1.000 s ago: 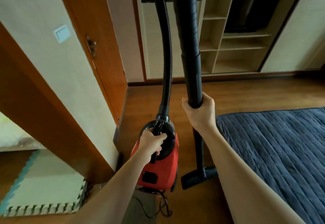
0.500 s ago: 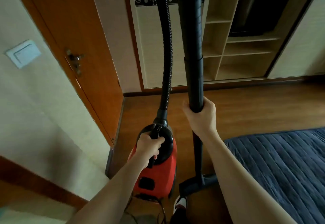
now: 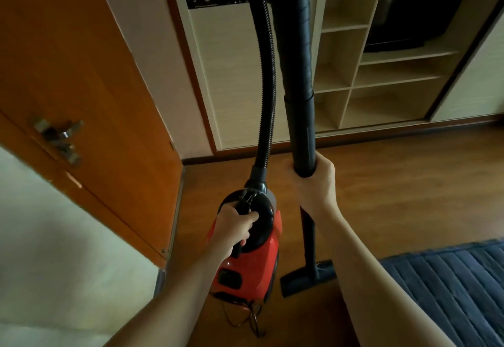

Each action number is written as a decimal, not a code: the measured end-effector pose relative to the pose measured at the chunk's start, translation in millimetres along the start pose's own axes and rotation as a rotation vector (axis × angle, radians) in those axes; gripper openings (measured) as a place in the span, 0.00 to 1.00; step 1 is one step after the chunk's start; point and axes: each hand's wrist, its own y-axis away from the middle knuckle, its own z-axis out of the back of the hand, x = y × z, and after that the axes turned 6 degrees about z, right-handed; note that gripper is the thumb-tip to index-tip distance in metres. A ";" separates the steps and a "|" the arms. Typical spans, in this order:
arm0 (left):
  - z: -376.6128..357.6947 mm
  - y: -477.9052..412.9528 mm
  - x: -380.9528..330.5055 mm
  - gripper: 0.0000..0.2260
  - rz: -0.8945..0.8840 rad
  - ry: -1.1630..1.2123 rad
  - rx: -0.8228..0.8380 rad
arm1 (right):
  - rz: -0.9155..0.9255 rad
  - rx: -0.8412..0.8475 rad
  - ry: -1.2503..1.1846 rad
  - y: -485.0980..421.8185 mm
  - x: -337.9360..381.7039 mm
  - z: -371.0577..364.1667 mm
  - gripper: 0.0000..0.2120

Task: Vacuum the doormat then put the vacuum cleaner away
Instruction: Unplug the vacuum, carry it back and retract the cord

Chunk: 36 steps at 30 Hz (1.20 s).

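Observation:
A red and black vacuum cleaner (image 3: pixel 255 267) hangs above the wooden floor, carried by its black top handle. My left hand (image 3: pixel 234 228) is shut on that handle. My right hand (image 3: pixel 313 183) is shut on the black wand (image 3: pixel 300 106), which stands upright. The black floor nozzle (image 3: pixel 305 278) sits at the wand's lower end, just right of the vacuum body. A ribbed black hose (image 3: pixel 266 79) rises from the vacuum's front out of the top of the view. A loose cord (image 3: pixel 245 316) dangles under the body. No doormat is in view.
An orange wooden door (image 3: pixel 90 87) with a metal handle (image 3: pixel 58 139) stands open at the left, against a pale wall (image 3: pixel 54 251). A wardrobe with open shelves (image 3: pixel 381 74) lines the far wall. A dark blue quilted mattress (image 3: pixel 458 292) lies at the lower right on the wooden floor (image 3: pixel 395 196).
I have moved forward through the doorway into the room with the vacuum cleaner. The door and wardrobe are nearer, and the mattress has slid to the lower right. Both grips are unchanged.

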 end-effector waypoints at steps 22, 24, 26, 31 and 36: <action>-48.1 -352.3 -226.3 0.12 -0.169 -0.115 0.343 | -0.016 -0.374 0.307 -332.0 -160.0 -51.7 0.22; -56.8 -370.9 -245.1 0.13 -0.201 -0.154 0.377 | -0.004 -0.423 0.321 -350.8 -167.0 -48.3 0.18; -68.3 -388.2 -262.0 0.14 -0.223 -0.186 0.403 | 0.000 -0.477 0.332 -366.8 -175.2 -40.5 0.14; -113.7 -422.4 -298.9 0.14 -0.240 -0.266 0.458 | -0.037 -0.602 0.343 -397.6 -195.0 -10.4 0.19; -177.8 -444.4 -325.2 0.16 -0.251 -0.307 0.558 | -0.053 -0.716 0.391 -422.5 -216.5 29.2 0.20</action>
